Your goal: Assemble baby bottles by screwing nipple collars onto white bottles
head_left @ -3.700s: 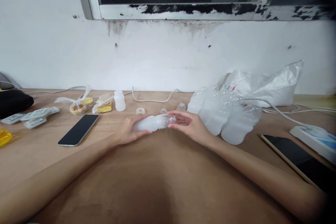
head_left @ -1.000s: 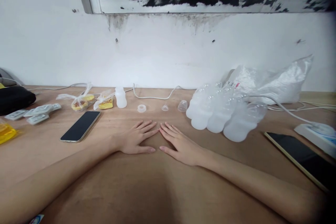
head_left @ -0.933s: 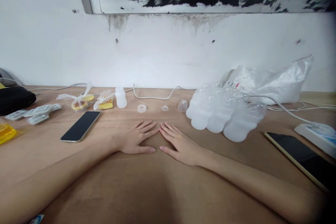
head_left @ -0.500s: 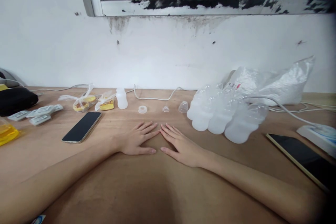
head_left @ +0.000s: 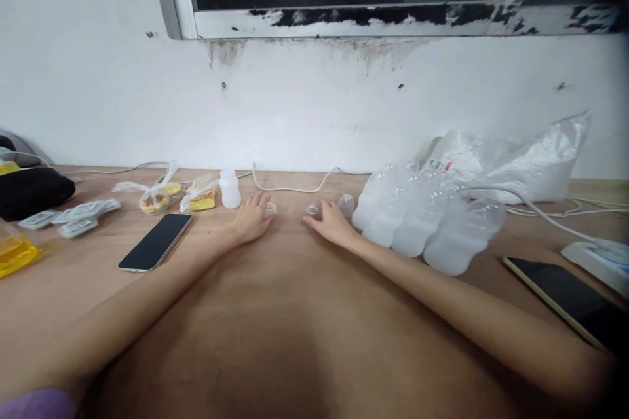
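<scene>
My left hand [head_left: 251, 219] reaches over the table with its fingers apart, beside a translucent bottle collar ring [head_left: 270, 209] that it partly covers. Whether the fingertips touch the ring, I cannot tell. A white baby bottle body [head_left: 230, 188] stands just left of that hand. My right hand [head_left: 334, 224] is open, thumb and fingers spread near a small clear bottle nipple [head_left: 312, 209]. A gap shows between the thumb and the nipple. Behind the right hand's fingers sits a clear dome-shaped cap [head_left: 346, 204].
Several frosted bottles [head_left: 417, 209] lie clustered at the right, before a silvery bag [head_left: 531, 157]. A phone [head_left: 156, 242] lies left, a dark tablet-like device [head_left: 565, 294] right. Wrapped yellow snacks [head_left: 201, 201], small packets [head_left: 81, 216] and a white cable [head_left: 295, 188] are along the back.
Both hands have lifted off the flat resting pose and moved forward and apart, the left to the collar ring, the right to the nipple. The view has tilted up slightly.
</scene>
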`<state>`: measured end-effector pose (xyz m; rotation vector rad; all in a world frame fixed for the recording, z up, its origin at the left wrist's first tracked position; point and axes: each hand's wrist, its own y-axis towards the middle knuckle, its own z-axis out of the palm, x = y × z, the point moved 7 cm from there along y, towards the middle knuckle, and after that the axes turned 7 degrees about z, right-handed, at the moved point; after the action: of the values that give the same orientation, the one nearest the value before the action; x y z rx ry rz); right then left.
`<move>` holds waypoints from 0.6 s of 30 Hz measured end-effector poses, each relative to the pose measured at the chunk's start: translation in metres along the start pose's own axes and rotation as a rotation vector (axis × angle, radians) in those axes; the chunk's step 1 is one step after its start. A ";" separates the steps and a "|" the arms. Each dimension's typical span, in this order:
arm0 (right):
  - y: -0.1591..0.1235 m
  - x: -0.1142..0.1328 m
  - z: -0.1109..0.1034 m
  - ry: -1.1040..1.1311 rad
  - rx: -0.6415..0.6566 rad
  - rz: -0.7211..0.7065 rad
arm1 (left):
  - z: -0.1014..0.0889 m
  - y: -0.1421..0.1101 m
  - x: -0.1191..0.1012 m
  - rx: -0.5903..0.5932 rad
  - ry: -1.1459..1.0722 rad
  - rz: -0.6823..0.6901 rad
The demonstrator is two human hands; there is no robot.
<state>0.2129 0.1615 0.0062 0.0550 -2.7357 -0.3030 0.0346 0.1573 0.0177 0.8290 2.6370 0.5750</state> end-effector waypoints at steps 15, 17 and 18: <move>-0.042 0.035 -0.050 0.326 -0.251 -0.445 | 0.003 -0.005 -0.029 -0.137 -1.101 -0.131; -0.051 0.041 -0.059 0.305 -0.277 -0.488 | 0.010 -0.009 -0.043 -0.089 -1.234 -0.117; -0.053 0.044 -0.061 0.287 -0.278 -0.516 | 0.013 -0.011 -0.049 -0.062 -1.264 -0.110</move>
<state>0.1958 0.0934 0.0659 0.6768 -2.3326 -0.7491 0.0730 0.1240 0.0100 0.6712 1.4702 0.0209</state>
